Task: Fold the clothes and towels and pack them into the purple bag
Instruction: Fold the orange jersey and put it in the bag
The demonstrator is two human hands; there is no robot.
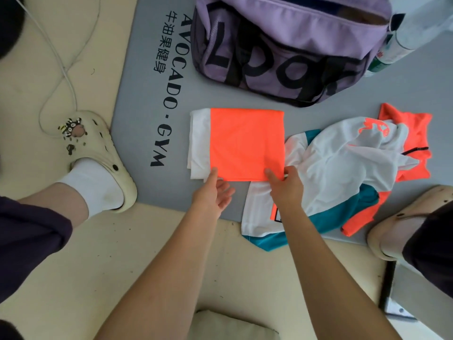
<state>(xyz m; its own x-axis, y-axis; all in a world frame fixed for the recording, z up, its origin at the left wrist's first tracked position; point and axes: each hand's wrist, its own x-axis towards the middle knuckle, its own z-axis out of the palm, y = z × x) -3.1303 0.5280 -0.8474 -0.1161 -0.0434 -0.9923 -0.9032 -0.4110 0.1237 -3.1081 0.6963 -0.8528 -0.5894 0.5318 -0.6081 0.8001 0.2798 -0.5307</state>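
A folded orange and white garment (pixel 245 143) lies flat on the grey mat (pixel 152 133) in the middle of the view. My left hand (pixel 215 192) touches its near left corner with the thumb, fingers spread. My right hand (pixel 284 185) pinches the near right corner of the orange fold. To the right lies a crumpled white, teal and orange garment (pixel 343 173), unfolded. The purple bag (pixel 282 45) with black lettering stands behind, its top open.
My feet in cream clogs (pixel 98 153) stand at the mat's left edge and at the right (pixel 402 222). A white cable (pixel 66 77) runs over the beige floor at left. A bottle (pixel 392 50) lies beside the bag's right end.
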